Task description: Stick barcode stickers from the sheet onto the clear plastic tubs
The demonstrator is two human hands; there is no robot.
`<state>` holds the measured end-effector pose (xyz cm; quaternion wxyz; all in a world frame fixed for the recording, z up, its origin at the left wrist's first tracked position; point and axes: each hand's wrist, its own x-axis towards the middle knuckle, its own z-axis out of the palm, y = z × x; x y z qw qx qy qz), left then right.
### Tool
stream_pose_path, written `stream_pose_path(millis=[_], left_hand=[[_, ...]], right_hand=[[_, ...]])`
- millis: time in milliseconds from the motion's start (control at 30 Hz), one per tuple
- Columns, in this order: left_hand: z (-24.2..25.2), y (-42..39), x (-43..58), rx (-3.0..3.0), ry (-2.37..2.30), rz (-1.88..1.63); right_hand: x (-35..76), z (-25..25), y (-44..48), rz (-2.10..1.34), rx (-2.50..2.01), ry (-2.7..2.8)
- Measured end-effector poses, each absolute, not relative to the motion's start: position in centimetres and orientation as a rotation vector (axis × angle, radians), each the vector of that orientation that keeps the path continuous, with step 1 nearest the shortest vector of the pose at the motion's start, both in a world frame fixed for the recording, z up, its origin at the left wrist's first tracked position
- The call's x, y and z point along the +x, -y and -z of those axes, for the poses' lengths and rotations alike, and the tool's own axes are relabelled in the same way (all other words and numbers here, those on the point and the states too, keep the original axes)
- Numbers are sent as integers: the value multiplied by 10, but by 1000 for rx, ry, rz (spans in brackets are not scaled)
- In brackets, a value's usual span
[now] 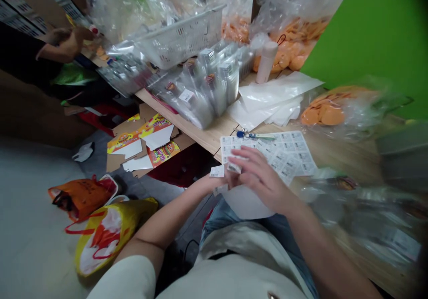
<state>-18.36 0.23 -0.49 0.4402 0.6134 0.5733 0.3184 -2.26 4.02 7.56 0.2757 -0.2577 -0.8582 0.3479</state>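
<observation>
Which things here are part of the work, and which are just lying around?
Part of the work:
left hand
right hand
sticker sheet
loose labels

Lying around:
plastic basket
white bottle
bag of orange pieces
yellow bag
flattened cardboard

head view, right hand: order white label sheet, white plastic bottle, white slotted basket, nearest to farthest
1. White label sheet: under the right hand.
2. White plastic bottle: farther up the wooden table.
3. White slotted basket: farthest, up and left.
</observation>
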Motion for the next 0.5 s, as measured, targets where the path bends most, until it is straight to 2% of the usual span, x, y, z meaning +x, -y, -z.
stream_pose_path(millis=[100,167,333,500], left_hand=[[0,-7,-193,1568,-1192,-700],[-2,-7,-200,1492,-1132,-672],[11,-10,-202,1251,-1239,-544],[27,-15,-192,1399,-1388,-539]], right_hand=[[4,-54,-56,-911,-992,1998],[11,-31,-56,-895,-1119,1998],[2,21,-33,-934,-1238,2122],[-8,25,-24,-994,-1295,1903]])
